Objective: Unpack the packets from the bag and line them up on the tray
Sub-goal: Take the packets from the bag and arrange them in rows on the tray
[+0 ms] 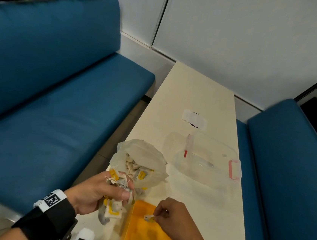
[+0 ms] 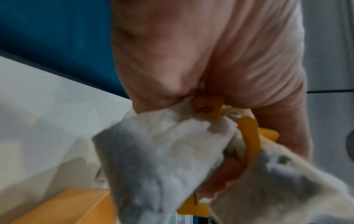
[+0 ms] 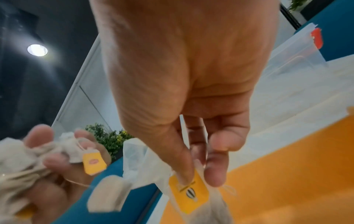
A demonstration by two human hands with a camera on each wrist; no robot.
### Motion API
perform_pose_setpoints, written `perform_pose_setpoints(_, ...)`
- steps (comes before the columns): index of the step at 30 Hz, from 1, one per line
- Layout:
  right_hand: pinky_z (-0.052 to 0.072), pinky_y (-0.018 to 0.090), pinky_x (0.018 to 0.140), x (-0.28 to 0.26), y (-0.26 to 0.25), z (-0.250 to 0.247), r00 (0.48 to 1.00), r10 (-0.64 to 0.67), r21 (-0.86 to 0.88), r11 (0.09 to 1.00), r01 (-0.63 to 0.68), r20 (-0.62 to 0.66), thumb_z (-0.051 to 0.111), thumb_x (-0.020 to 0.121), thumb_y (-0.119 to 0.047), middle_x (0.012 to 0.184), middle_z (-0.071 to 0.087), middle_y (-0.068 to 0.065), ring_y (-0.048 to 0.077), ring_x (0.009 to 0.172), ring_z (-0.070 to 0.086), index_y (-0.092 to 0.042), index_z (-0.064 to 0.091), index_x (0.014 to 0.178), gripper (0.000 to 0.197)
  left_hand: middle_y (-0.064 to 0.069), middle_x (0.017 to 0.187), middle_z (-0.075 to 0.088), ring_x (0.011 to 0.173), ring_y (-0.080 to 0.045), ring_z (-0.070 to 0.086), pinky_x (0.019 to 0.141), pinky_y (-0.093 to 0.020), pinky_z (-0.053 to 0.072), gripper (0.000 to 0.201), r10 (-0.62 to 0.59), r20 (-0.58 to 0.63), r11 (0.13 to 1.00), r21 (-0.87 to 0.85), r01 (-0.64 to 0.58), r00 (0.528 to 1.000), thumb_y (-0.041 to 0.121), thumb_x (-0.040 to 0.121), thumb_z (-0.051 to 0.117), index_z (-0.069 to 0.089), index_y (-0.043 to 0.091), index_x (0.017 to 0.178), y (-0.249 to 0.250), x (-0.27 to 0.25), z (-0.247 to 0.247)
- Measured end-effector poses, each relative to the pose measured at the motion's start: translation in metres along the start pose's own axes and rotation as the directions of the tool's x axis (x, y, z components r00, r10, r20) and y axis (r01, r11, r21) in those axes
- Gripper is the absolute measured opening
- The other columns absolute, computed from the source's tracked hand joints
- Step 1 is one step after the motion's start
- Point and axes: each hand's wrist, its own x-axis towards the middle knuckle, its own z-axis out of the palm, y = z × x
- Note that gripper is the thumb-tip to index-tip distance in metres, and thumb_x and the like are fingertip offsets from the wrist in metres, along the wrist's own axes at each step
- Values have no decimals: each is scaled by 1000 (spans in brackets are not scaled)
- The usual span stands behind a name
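My left hand grips a bunch of tea bag packets with yellow tags, held beside the open white plastic bag, which holds several more packets. In the left wrist view the bunch fills the palm. My right hand pinches one tea bag by its yellow tag between thumb and fingers, just above the orange tray. The right wrist view shows the left hand's bunch at lower left.
A cream table runs away from me between blue benches. A clear plastic box with pink clasps stands beyond the bag, and a white paper lies farther back.
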Motion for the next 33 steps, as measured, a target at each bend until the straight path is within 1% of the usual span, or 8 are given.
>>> perform_pose_setpoints(4, 46, 10, 69, 4, 6, 13, 1000, 3, -43, 999, -4, -13, 67, 87, -15, 85, 62, -17, 0, 78, 58, -37, 62, 71, 28, -27, 99, 59, 75, -31, 60, 72, -35, 52, 38, -23, 66, 1000, -17, 24, 998, 8, 62, 92, 72, 3, 94, -6, -12, 1)
perform_pose_setpoints(8, 47, 10, 69, 6, 10, 22, 1000, 5, -42, 999, -6, -22, 65, 87, -15, 83, 61, -18, 0, 77, 59, -41, 59, 67, 34, -26, 95, 60, 75, -30, 60, 71, -34, 53, 39, -53, 41, 999, -9, 53, 998, 8, 64, 92, 72, 1, 96, -16, -14, -2)
perform_pose_setpoints(10, 48, 12, 73, 9, 12, 27, 1000, -6, -72, 997, 4, -29, 62, 89, -14, 88, 60, -17, 2, 82, 59, -40, 60, 71, 32, -25, 91, 62, 75, -28, 63, 70, -33, 54, 38, -91, -23, 995, 31, 91, 996, 5, 64, 91, 73, 1, 96, -25, -11, -4)
perform_pose_setpoints(14, 49, 21, 81, 12, 11, 40, 999, -35, -155, 988, 29, -32, 55, 93, -17, 101, 63, -9, 8, 92, 58, -28, 72, 98, 21, -20, 89, 71, 81, -27, 70, 76, -34, 57, 43, -183, -230, 974, 89, 208, 956, 5, 58, 94, 76, 0, 97, -50, -1, -14)
perform_pose_setpoints(17, 49, 27, 82, 16, 9, 47, 998, -50, -230, 972, 40, -35, 52, 95, -19, 108, 63, -5, 14, 101, 60, -26, 71, 105, 23, -18, 89, 75, 82, -25, 73, 74, -31, 57, 53, -169, -355, 971, 97, 217, 919, 5, 53, 97, 74, -5, 99, -64, 7, -16)
perform_pose_setpoints(20, 50, 32, 80, 19, 7, 49, 998, -55, -284, 958, 45, -30, 49, 95, -20, 107, 62, -3, 18, 99, 61, -26, 70, 106, 24, -16, 84, 76, 77, -23, 74, 71, -28, 58, 33, -125, -427, 979, 94, 181, 896, -10, 66, 87, 73, -7, 96, -69, 16, -12)
perform_pose_setpoints(29, 42, 32, 73, 26, 2, 54, 993, -107, -370, 926, 80, -52, 44, 99, -28, 107, 62, 1, 23, 98, 61, -22, 65, 108, 23, -16, 92, 79, 86, -29, 77, 79, -36, 62, 24, -27, -416, 961, 238, 137, 909, -8, 67, 88, 81, 4, 87, -80, 28, 0)
perform_pose_setpoints(33, 40, 31, 72, 26, -3, 57, 990, -115, -395, 916, 75, -79, 42, 101, -27, 111, 62, 1, 23, 98, 61, -20, 62, 109, 22, -15, 85, 79, 76, -22, 77, 67, -27, 59, 25, -24, -411, 968, 218, 123, 911, -15, 67, 85, 81, 9, 74, -79, 29, 6)
